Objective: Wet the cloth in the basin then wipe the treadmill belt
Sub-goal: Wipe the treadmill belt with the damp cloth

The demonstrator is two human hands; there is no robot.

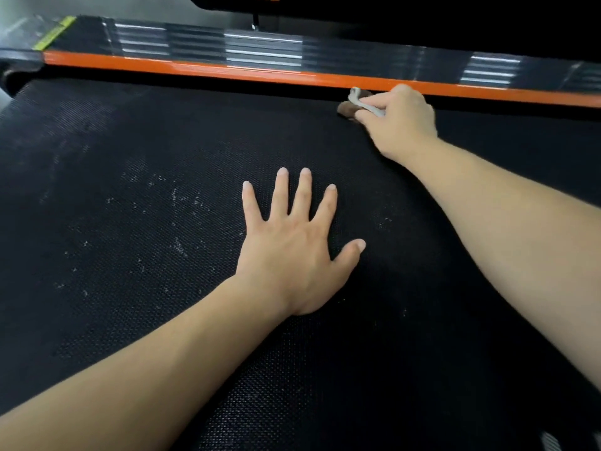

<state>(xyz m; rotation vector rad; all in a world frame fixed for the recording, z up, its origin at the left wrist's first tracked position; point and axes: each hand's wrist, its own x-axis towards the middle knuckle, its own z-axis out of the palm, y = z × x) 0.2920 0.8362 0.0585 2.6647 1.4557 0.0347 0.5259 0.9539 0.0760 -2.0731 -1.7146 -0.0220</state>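
On the treadmill belt [130, 164] | left hand [292, 245] flat (fingers spread) | right hand [401, 122] clutches cloth [348, 109]

Pale grey floor [22, 27] in the upper left. Glossy black side rail [266, 43] across the top, streaked with white light reflections, edged below by an orange strip [227, 68]; yellow-green tape [53, 33] at its left end.

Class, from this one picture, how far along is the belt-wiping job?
Done: the cloth is picked up, wetness unclear. In hand: the right hand grips it on the belt beside the orange rail; the left hand lies flat on the belt. Left: pale specks across the near belt.
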